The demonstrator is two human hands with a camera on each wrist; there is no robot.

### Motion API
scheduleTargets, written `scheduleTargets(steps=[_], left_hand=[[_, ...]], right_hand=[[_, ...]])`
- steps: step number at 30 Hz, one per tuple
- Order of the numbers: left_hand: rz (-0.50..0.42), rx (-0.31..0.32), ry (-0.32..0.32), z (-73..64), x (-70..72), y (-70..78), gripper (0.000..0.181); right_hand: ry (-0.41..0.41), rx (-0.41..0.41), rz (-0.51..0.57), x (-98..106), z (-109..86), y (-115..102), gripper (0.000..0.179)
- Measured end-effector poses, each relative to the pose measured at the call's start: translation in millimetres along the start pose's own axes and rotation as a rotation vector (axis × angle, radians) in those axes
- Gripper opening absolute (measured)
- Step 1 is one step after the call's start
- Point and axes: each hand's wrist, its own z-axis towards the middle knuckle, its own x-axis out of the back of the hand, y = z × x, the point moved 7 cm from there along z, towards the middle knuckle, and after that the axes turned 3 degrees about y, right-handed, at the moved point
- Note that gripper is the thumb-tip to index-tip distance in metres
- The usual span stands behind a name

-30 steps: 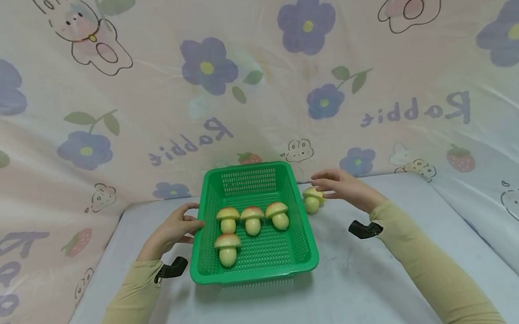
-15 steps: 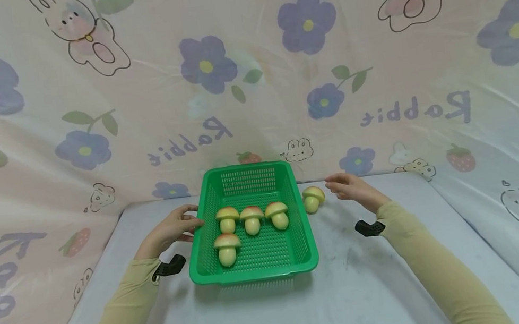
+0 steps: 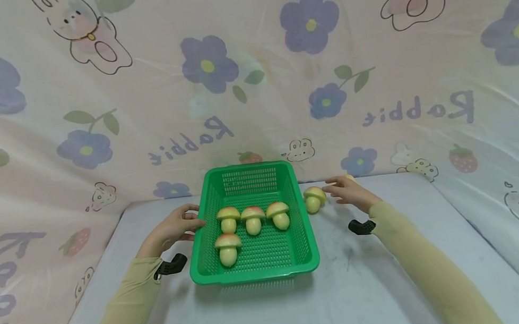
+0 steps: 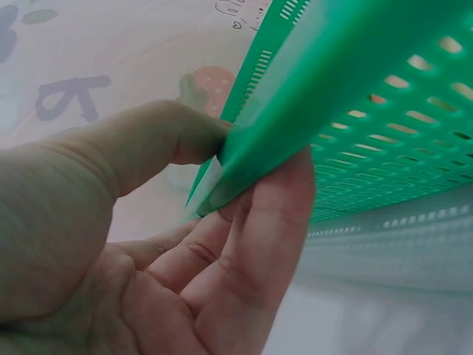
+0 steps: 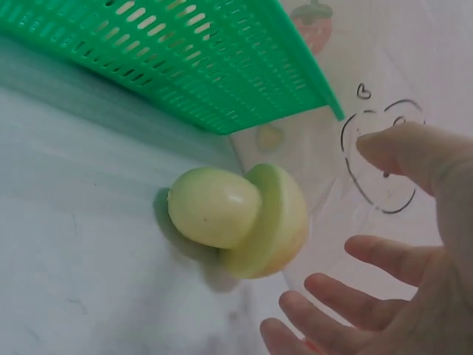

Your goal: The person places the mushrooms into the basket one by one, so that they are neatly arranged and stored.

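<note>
A green plastic basket (image 3: 270, 256) stands in the middle of the table. My left hand (image 3: 175, 228) pinches its left rim, the thumb on one side and curled fingers under the other in the left wrist view. Several toy mushrooms with reddish-yellow caps, one being the front mushroom (image 3: 227, 248), lie inside. Just outside the right wall rests another mushroom (image 3: 313, 199), cap tipped away from the basket. My right hand (image 3: 352, 193) hovers right of that mushroom, its fingers spread and apart from it in the right wrist view. A small yellowish patch (image 3: 350, 177) peeks from behind this hand.
White cloth covers the table (image 3: 277, 320). A printed fabric curtain (image 3: 263, 113) with flowers and rabbits rises right behind it and along both sides. Black wrist cameras sit on both wrists, over long yellow-beige sleeves.
My right hand first drew rightward from beside the loose mushroom, then came slightly back left toward it. My left hand has stayed on the basket rim, and the mushrooms lie as before.
</note>
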Motion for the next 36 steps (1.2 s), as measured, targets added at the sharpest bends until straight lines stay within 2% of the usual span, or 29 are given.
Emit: scheduleTargets(steps=[6, 13, 20, 28, 32, 36], left_hand=[[-0.001, 0.027, 0.012, -0.4, 0.4, -2.1, 0.06], [-0.001, 0.034, 0.006, 2.2, -0.2, -3.3, 0.058], [-0.001, 0.013, -0.005, 1.2, -0.2, -0.9, 0.058], [-0.011, 0.036, -0.001, 0.9, 0.0, -3.4, 0.059], [-0.011, 0.026, -0.004, 0.8, 0.6, -3.0, 0.06], [-0.011, 0.021, -0.008, 1.2, 0.9, -2.7, 0.06]], right_hand=[[0.002, -0.076, 0.104, -7, 10.8, 15, 0.066], [0.02, -0.1, 0.102, -9, 19.4, 26, 0.071], [0.078, -0.064, 0.039, -12, 27.7, 24, 0.068], [0.133, 0.026, -0.099, -21, 32.1, 19, 0.07], [0.133, 0.059, -0.126, -22, 31.4, 16, 0.072], [0.136, 0.051, -0.111, -22, 30.2, 13, 0.068]])
